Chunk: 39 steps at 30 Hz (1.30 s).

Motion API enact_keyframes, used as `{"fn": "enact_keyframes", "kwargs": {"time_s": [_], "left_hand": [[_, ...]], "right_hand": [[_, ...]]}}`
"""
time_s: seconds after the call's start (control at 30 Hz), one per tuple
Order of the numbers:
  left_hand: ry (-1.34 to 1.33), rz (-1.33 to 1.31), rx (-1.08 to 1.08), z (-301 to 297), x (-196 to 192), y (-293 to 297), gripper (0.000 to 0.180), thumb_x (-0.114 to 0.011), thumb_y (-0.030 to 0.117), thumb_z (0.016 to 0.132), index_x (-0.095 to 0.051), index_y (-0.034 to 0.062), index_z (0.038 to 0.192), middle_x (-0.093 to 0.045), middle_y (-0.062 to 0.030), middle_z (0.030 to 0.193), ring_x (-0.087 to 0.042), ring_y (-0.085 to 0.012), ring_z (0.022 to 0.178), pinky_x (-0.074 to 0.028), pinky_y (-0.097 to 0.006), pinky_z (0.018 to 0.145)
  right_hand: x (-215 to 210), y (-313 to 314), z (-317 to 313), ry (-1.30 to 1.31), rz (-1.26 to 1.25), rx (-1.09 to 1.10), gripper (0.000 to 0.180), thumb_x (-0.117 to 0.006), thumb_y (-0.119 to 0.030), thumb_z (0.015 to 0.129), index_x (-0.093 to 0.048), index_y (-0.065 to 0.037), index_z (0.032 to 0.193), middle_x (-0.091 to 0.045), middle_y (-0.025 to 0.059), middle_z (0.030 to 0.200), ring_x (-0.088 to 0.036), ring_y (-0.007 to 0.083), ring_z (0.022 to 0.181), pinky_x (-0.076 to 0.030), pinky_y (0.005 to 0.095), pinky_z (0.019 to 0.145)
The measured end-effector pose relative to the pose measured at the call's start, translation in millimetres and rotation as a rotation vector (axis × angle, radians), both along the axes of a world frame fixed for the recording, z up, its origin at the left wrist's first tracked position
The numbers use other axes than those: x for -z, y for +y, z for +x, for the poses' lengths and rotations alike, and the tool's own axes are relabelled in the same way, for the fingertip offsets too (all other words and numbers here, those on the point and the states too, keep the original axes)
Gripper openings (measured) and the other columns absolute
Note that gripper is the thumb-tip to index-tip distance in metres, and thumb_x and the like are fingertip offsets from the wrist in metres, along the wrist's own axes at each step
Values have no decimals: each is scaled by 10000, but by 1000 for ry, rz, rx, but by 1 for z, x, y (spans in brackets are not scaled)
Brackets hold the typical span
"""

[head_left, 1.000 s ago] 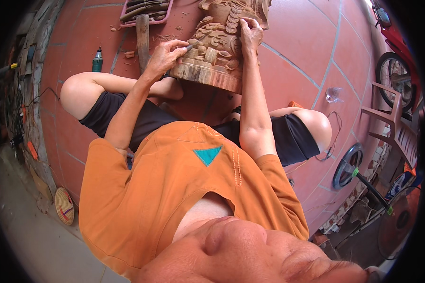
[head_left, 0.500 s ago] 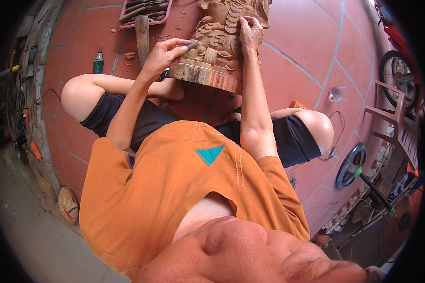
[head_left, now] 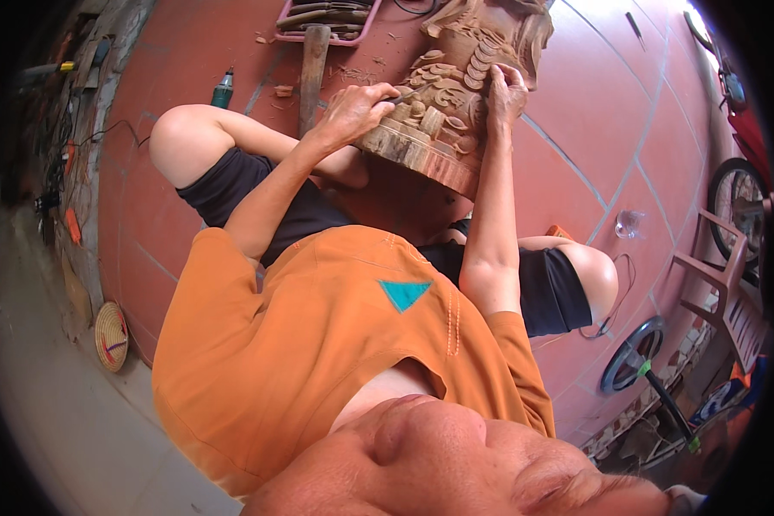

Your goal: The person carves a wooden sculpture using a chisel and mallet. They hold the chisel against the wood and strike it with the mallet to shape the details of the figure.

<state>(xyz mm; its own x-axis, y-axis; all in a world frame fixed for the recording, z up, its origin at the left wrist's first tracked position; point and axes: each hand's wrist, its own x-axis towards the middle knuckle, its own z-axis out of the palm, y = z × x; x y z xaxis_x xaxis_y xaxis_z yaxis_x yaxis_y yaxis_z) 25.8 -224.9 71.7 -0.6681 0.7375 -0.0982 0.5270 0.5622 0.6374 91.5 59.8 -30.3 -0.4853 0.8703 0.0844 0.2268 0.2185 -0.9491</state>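
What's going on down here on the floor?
A person sits on the red tiled floor carving a wooden sculpture that stands between their knees. The left hand holds a slim tool with its tip against the carving, near the base. The right hand rests on the carved scales. A wooden mallet lies nearby.

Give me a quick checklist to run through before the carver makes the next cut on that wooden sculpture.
1. Tool gripped: the left hand is closed around a thin carving tool - ok.
2. Tip placed on the wooden sculpture: it looks to be touching the carved scales - ok.
3. Right hand steadying the sculpture: fingers rest on the carving - ok.
4. Right fingers out of the tool's path: cannot tell.
5. Sculpture seated firmly on the red tiled floor: cannot tell.
6. Mallet within reach on the floor by the left arm - ok.
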Motion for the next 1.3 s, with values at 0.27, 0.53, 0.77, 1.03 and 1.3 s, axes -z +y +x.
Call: {"fn": "enact_keyframes", "kwargs": {"time_s": [0.27,0.53,0.77,1.03,1.3], "left_hand": [[-418,218,-39,-2,11,-1,300,-626,238,973,-685,62,1210,-654,-9,749,-598,-85,661,-465,-262,583],[-566,218,-89,-1,-1,-1,313,-631,230,980,-679,41,1225,-619,28,746,-550,-35,656,-413,-208,533],[-478,212,-48,-3,2,-2,320,-641,228,972,-677,51,1235,-616,36,749,-545,-36,655,-416,-210,534],[-593,351,-83,-5,-34,5,290,-648,195,991,-674,59,1246,-620,54,760,-495,0,608,-368,-175,517],[-496,444,-117,-26,-70,-19,298,-638,139,993,-662,54,1278,-650,25,841,-563,-14,709,-425,-167,575]], "right_hand": [[-4,-4,-1,23,-5,-9,177,-740,-241,874,-775,-91,961,-706,25,722,-612,102,654,-480,292,630],[2,-2,-2,33,-21,-13,187,-736,-260,871,-780,-104,965,-714,38,732,-632,119,664,-494,304,644],[-7,-5,0,-19,-20,-27,194,-735,-222,903,-768,-57,1001,-696,-6,778,-576,62,694,-470,244,640],[-10,-6,1,-33,-17,-7,204,-731,-273,876,-774,-103,981,-735,53,775,-664,139,705,-511,316,676],[-15,-11,-3,-51,168,-22,174,-731,-237,863,-748,-80,938,-726,87,822,-694,238,770,-531,373,728]]}}
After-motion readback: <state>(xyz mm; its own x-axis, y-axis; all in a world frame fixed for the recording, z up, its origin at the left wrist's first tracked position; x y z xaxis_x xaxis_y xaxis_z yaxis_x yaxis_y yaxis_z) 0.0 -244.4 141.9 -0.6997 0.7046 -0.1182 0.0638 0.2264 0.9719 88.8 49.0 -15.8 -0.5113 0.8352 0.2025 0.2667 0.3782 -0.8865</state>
